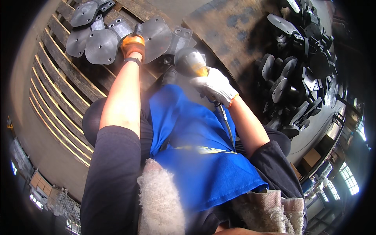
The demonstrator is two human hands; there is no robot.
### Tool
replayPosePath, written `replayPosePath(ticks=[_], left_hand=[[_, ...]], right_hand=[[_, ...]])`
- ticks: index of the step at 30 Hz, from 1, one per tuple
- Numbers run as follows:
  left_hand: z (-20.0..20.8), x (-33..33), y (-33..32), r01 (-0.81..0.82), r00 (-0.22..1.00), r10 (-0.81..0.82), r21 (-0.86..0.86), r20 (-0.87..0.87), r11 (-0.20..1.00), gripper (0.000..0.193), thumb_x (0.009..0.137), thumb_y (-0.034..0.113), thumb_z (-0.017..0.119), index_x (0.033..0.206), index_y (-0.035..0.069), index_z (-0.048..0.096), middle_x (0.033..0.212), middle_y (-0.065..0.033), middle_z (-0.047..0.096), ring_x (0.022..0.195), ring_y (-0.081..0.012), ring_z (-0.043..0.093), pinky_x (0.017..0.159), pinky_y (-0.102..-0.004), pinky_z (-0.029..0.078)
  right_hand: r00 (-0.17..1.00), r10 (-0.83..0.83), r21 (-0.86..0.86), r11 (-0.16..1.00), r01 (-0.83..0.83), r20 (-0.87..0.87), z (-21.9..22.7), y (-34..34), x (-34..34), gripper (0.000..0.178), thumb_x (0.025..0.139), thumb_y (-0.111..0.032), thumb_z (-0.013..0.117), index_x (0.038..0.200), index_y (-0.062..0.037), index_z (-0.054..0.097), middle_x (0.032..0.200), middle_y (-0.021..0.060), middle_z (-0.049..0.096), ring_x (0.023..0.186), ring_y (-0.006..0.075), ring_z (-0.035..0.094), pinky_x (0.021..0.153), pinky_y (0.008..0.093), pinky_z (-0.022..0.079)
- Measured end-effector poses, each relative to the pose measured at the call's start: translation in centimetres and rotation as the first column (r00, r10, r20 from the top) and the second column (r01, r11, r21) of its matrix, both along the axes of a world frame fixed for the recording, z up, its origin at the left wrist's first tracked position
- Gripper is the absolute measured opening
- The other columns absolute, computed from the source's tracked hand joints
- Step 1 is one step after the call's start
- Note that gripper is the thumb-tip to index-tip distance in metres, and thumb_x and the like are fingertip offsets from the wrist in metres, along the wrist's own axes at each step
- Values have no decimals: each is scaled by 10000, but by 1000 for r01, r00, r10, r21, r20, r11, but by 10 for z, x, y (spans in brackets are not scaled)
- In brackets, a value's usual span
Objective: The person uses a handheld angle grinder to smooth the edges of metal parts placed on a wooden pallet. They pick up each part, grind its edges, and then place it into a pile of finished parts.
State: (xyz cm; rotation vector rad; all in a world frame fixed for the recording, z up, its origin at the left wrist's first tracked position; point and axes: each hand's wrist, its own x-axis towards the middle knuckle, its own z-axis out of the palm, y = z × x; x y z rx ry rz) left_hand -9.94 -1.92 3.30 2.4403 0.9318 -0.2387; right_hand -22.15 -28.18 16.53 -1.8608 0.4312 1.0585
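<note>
My left hand (pixel 133 44), in an orange-coated glove, is closed on a dark metal bracket (pixel 156 38) with a broad flat plate that stands tilted just right of the fingers. In a white knit glove, my right hand (pixel 216 84) is wrapped round an air sander (pixel 190 62) with a round head. The sander is close to the bracket's lower right; whether they touch I cannot tell. From the sander's grip an air hose (pixel 222 113) runs down along my blue apron (pixel 184 117). More plated brackets (pixel 101 47) lie left of my left hand.
A slatted wooden pallet (pixel 62 74) spreads under the parts on the left. Right of the sander lies a stained brown board (pixel 227 35). A heap of dark metal brackets (pixel 291 78) rises at the far right, with boxes (pixel 311 158) beyond.
</note>
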Motion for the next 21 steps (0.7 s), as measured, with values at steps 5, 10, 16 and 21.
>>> replayPosePath(ticks=[5, 10, 16, 21], left_hand=[[-14, 4, 8, 59, 998, -59, -9, -3, 998, 830, 889, 778, 412, 1098, 33, 711, 1116, -261, 677, 1078, -460, 623, 898, -462, 509], [-3, 1, 1, -32, 999, 32, -1, 38, 999, 756, 868, 729, 516, 1049, 28, 732, 1074, -259, 693, 1054, -421, 658, 894, -453, 525], [-3, 2, 3, -5, 1000, 5, 10, -11, 1000, 750, 874, 726, 515, 1021, 24, 734, 1069, -254, 697, 1035, -421, 667, 877, -452, 530], [-27, 3, 11, 6, 999, -8, 48, 41, 999, 748, 884, 723, 503, 990, 23, 742, 1048, -248, 703, 1029, -418, 669, 868, -450, 530]], right_hand=[[999, 12, 14, 1000, -11, -45, -2, -4, 2, 389, 742, -372, 716, 949, -46, 673, 651, 53, 657, 509, 123, 594, 498, 260, 461], [995, -99, 99, 990, 97, 16, -3, 6, 12, 385, 765, -375, 725, 956, -42, 683, 665, 57, 662, 534, 125, 604, 499, 264, 460], [996, -62, 110, 992, 68, -57, 1, -1, 8, 363, 781, -377, 723, 940, -52, 699, 681, 62, 667, 554, 126, 611, 512, 272, 471], [989, -149, 207, 967, 151, -23, -5, 6, 4, 374, 773, -382, 740, 944, -51, 699, 733, 65, 680, 583, 136, 631, 537, 273, 488]])
